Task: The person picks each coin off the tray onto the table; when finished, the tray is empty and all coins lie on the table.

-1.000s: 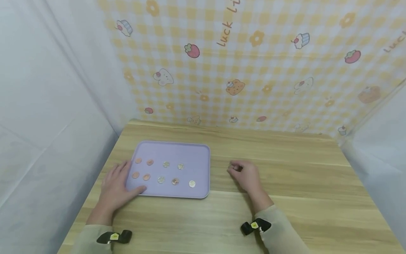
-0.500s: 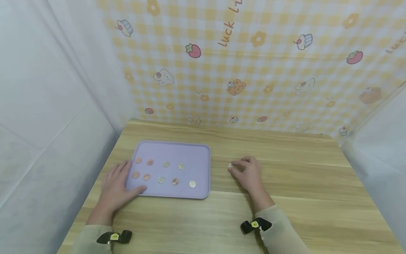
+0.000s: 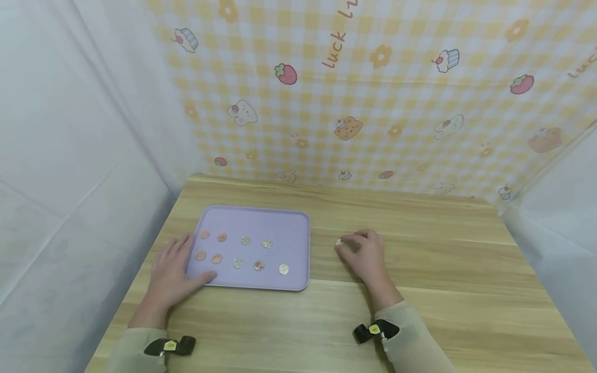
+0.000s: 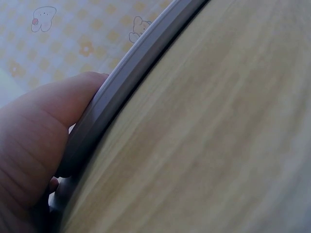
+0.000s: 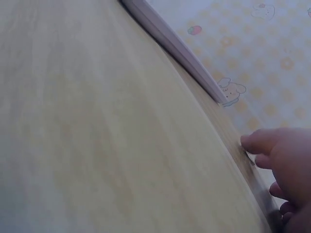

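Observation:
A lilac tray (image 3: 261,220) lies on the left half of the wooden table, with several coins in two rows on it. Copper-coloured coins (image 3: 216,258) are mostly at its left, silver ones (image 3: 267,243) mostly further right. My left hand (image 3: 172,274) grips the tray's near left corner, fingers along the left side and thumb over the front rim. Right of the tray, my right hand (image 3: 366,256) pinches a silver coin (image 3: 339,242) between thumb and index finger, low over the table. In the right wrist view the coin is mostly hidden by my fingers (image 5: 262,141).
The wooden table (image 3: 443,269) ends at a yellow-checked cloth wall (image 3: 401,103) behind. White sheets (image 3: 70,155) hang at both sides. A strapped camera sits on each sleeve.
My right hand has opened its pinch slightly and the other fingers have lifted, so the silver coin shows at the fingertips. My left hand keeps its place on the tray.

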`<state>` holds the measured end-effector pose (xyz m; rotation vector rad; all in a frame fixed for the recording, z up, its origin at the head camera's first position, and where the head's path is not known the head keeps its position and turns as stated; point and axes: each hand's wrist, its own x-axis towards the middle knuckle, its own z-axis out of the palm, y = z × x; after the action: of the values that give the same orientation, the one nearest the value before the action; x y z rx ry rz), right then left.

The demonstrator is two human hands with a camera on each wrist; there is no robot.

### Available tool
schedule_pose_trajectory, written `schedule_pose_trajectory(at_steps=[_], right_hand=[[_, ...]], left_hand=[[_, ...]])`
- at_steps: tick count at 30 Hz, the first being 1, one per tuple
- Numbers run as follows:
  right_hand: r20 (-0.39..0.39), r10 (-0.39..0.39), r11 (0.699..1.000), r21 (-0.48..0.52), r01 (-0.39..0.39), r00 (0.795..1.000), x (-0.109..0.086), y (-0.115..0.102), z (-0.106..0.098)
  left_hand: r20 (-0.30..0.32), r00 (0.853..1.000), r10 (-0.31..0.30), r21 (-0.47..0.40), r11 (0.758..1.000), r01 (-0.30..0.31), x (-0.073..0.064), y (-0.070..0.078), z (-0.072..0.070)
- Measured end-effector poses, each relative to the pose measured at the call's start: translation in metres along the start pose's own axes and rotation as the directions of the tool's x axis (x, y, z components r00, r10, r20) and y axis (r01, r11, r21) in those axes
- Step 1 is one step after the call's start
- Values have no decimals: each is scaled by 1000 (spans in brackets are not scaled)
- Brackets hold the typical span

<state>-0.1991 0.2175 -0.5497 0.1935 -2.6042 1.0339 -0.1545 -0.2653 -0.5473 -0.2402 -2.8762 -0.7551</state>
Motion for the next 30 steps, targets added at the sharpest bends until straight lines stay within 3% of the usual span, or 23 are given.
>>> schedule_pose_trajectory(at_steps=[4, 7, 16, 21, 25, 30], right_hand=[[-43, -27, 1000, 2, 27, 999, -2, -4, 4], [-80, -102, 995, 5, 103, 992, -4, -10, 11], [-54, -295, 955, 14, 296, 954, -8, -40, 37], [31, -324, 946, 6, 324, 946, -9, -58, 51], [129, -306, 952, 24, 305, 943, -13, -72, 62], [188, -290, 957, 76, 280, 939, -20, -86, 69]], left_hand=[[-3, 1000, 4, -2, 1000, -4, 1, 0, 1], [-6, 1000, 7, 0, 1000, -7, 1, 0, 2], [11, 1000, -6, 9, 1000, 6, 2, 2, 1], [27, 1000, -17, 4, 1000, 17, 2, 4, -2], [38, 999, -24, -2, 1000, 24, 2, 4, -4], [36, 999, -30, -3, 1000, 30, -1, 4, -4]])
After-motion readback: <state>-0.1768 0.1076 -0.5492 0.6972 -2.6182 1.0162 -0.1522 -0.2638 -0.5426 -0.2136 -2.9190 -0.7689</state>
